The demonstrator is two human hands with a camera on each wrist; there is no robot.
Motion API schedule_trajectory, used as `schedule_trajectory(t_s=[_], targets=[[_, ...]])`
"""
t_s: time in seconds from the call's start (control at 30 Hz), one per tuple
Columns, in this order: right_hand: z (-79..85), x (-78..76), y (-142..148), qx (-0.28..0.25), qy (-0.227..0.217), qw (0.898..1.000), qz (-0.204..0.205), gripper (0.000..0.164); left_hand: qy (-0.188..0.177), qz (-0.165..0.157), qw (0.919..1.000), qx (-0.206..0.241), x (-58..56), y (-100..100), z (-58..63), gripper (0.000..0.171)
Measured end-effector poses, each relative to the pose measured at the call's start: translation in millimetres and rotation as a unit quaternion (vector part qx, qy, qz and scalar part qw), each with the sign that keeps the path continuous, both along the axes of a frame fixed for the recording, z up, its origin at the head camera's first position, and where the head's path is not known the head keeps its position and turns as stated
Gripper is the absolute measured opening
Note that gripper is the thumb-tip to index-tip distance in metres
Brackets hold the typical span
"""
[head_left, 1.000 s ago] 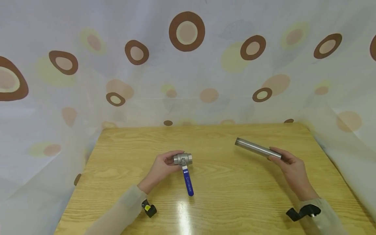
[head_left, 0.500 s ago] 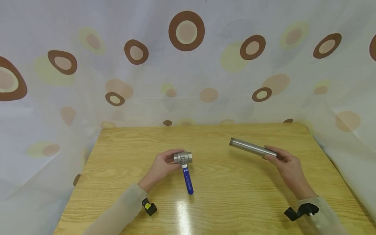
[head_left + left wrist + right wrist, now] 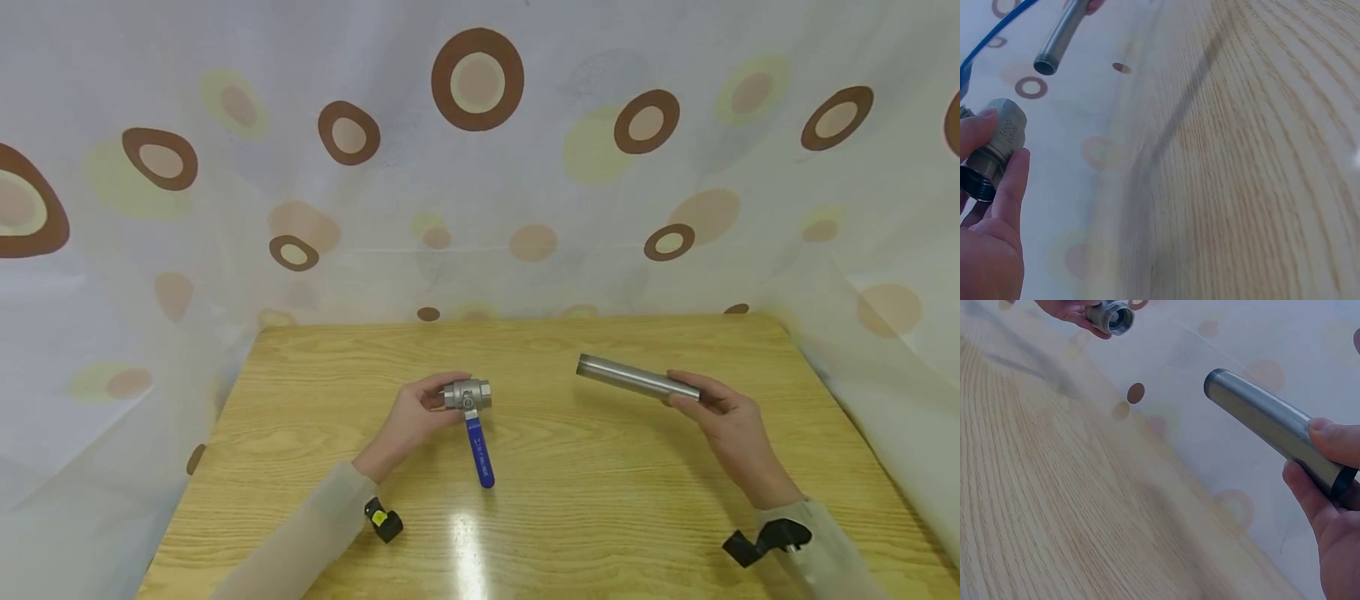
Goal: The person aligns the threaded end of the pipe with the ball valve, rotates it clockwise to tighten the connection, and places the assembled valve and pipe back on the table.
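Observation:
My left hand (image 3: 411, 421) grips a metal ball valve (image 3: 468, 395) by its left end, with fingers behind and thumb in front. Its blue lever handle (image 3: 481, 450) points down toward me. The valve's threaded opening (image 3: 977, 182) shows in the left wrist view. On the right, my right hand (image 3: 731, 429) pinches a steel pipe (image 3: 636, 377) near its right end. The pipe tilts slightly, its far end up and toward the valve, and a band of thread (image 3: 1213, 382) rings that end. Valve and pipe are apart, both held above the table.
A wood-grain table (image 3: 555, 533) lies beneath both hands. White sheeting (image 3: 525, 192) with brown and yellow circles rises behind it and along both sides. Black camera mounts, such as the left one (image 3: 385, 520), sit on both sleeves.
My right hand has moved left with the pipe, bringing it nearer the valve. The left hand has lifted the valve slightly, moving it a little up in the head view.

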State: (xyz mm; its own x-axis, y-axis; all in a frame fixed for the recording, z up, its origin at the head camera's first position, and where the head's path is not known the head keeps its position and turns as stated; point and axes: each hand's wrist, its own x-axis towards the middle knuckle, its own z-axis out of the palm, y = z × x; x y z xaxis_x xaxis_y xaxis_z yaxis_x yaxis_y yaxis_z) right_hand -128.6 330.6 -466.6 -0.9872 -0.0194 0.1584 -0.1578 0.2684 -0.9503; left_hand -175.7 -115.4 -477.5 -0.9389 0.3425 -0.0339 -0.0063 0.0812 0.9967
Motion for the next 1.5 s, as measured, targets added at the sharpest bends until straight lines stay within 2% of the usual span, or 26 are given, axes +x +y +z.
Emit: schedule_trajectory(t_s=[0.27, 0.43, 0.7, 0.9, 1.07, 1.23, 1.5], targets=[[5.3, 1.5, -6.9, 0.046, 0.001, 0.999, -0.002, 0.041, -0.004, -0.003, 0.9999, -0.014, -1.7, 1.3, 4.1, 0.056], [9.5, 0.6, -10.5, 0.056, 0.001, 0.998, 0.004, 0.04, 0.0, -0.004, 0.9999, -0.013, -4.1, 1.5, 4.0, 0.057], [12.5, -4.1, -17.4, 0.003, -0.01, 0.999, 0.039, 0.039, -0.004, 0.0, 1.0, -0.008, -7.4, 4.4, 5.6, 0.057], [12.6, -7.4, -24.0, 0.005, -0.008, 0.999, 0.054, 0.04, 0.001, 0.0, 1.0, 0.0, -10.6, 8.0, 6.3, 0.054], [11.9, -11.1, -29.8, -0.022, -0.006, 0.997, 0.068, 0.039, 0.006, -0.002, 1.0, 0.004, -12.9, 12.4, 6.3, 0.053], [12.7, -13.0, -35.3, -0.009, 0.0, 0.997, 0.073, 0.037, 0.002, -0.013, 0.9999, 0.01, -14.3, 17.3, 5.6, 0.054], [12.7, -19.1, -45.5, -0.018, -0.004, 0.996, 0.089, 0.037, -0.001, -0.009, 0.9999, 0.011, -13.3, 19.3, 10.0, 0.052]])
